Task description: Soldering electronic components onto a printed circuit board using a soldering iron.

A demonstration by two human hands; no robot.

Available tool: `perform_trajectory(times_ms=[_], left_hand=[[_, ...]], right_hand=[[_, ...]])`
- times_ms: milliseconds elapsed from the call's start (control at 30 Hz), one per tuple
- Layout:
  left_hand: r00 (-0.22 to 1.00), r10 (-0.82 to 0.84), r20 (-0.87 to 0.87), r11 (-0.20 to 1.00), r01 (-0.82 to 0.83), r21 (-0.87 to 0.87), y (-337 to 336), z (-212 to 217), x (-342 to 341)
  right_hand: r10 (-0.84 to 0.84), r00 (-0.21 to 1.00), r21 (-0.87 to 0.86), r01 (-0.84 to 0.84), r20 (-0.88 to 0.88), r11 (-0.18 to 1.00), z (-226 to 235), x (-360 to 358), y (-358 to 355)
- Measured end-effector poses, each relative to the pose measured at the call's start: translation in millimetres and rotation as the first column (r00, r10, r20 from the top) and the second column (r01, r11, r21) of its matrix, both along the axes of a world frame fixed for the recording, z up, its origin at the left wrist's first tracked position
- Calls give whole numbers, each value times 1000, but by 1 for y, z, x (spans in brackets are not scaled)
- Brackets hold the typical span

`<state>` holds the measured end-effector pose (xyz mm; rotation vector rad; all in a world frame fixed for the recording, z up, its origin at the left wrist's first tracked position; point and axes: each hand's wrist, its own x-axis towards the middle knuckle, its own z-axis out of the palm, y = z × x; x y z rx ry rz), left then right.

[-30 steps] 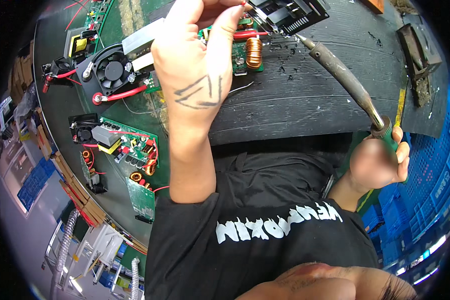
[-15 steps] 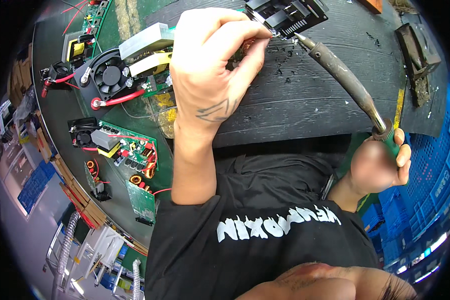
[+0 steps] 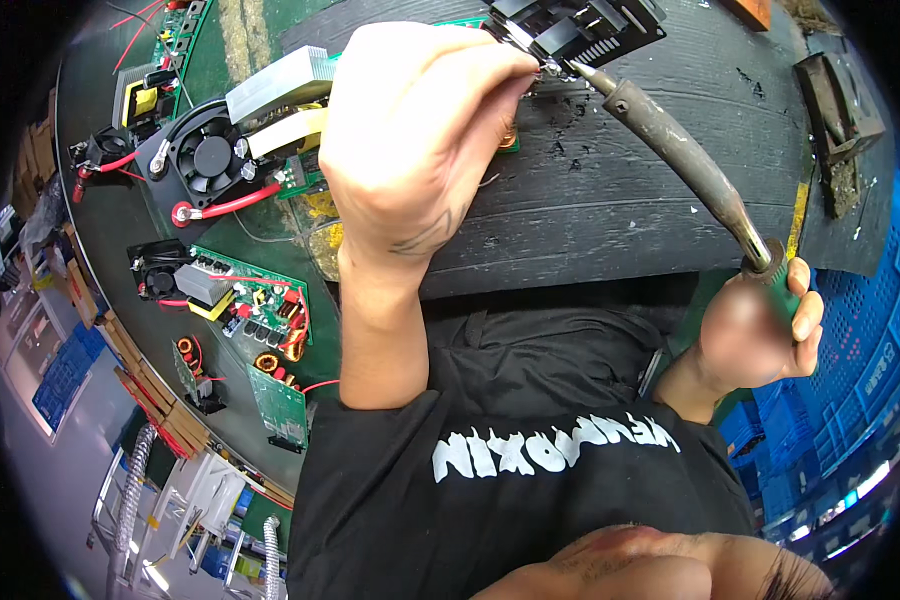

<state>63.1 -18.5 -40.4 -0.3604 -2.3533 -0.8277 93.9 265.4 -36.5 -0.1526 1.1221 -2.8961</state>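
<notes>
Two hands at work over a dark ribbed mat [image 3: 610, 200]. Left hand [image 3: 420, 130] has shifted since the frame half a second back: it now sits further up and over the green circuit board [image 3: 315, 170], covering most of it. The copper coil that showed plainly a second ago is now nearly hidden, only a sliver visible under the fingers. Left fingers are curled and pinched together at the tips, right by the joint beside the black finned heatsink [image 3: 580, 30]; something thin appears held there, too small to say what.

Right hand [image 3: 755, 335] has barely moved. It is closed around the green grip of the soldering iron [image 3: 680, 150], thumb and fingers wrapped tight.

Iron's long axis runs diagonally: handle at lower right near the mat's front edge, shaft rising to upper left. Tip points up-left and meets the board edge just beside the left fingertips, below the heatsink. Same heading as in both earlier frames.

Left of the work: black cooling fan [image 3: 210, 160] with red leads, pale aluminium block [image 3: 275, 85] above it. Further down the green conveyor belt [image 3: 120, 220], a second board [image 3: 255, 300] with small components, and another bare green board [image 3: 275, 405] near the edge. Blue crates [image 3: 850, 360] lie at far right.
</notes>
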Motion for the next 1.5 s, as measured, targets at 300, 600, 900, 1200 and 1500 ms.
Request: perform_trajectory(times_ms=[300,600,900,1200,1500], left_hand=[[975,221,14,974,-221,55,8,15,-1],[903,250,350,781,-402,478,10,37,-22],[893,45,448,675,-358,645,20,33,-15],[803,-2,596,892,-268,363,15,49,-14],[906,187,379,979,-203,3,15,32,-16]], right_hand=[[-28,995,71,22,91,997,7,-1,0],[-29,997,37,26,74,999,6,2,7],[-44,998,12,45,-42,999,4,2,12],[-89,995,64,87,39,994,7,4,18],[-103,994,52,100,47,994,5,8,25]])
